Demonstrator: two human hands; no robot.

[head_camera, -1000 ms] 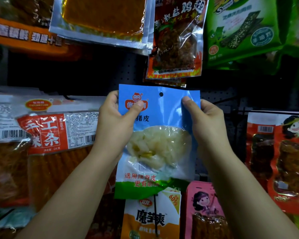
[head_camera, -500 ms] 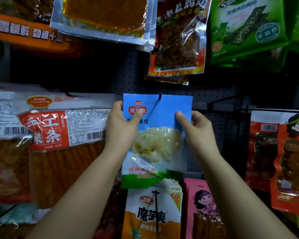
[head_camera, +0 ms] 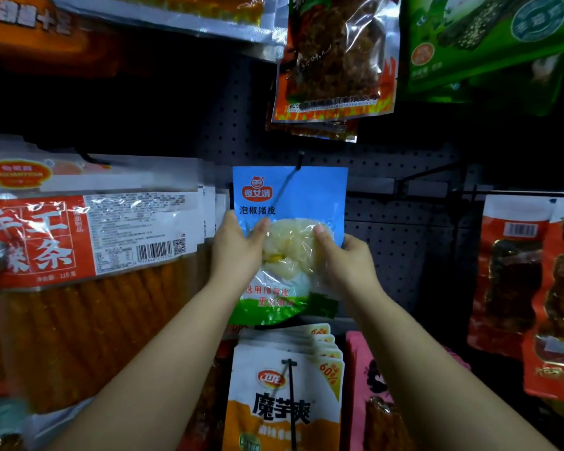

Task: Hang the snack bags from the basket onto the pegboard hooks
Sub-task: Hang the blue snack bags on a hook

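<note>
Left hand (head_camera: 238,252) and right hand (head_camera: 345,258) each pinched a side of our flat blue plastic snack bag (head_camera: 290,203), long axis vertical, top hole on the black wire hook (head_camera: 298,164) above both hands, equally near.

The snack bag (head_camera: 289,203) at the centre of the frame is sky blue on top with a red round logo and dark characters, a clear window over pale yellow-white pieces, and a green and white band with red characters at the bottom. The pegboard (head_camera: 401,229) behind is dark grey, dotted with holes. At left, a bag (head_camera: 88,275) has a red and white label over orange sticks. Below centre, a white and orange pack (head_camera: 285,405) has black characters. At upper right, a pack (head_camera: 489,37) is green.
</note>
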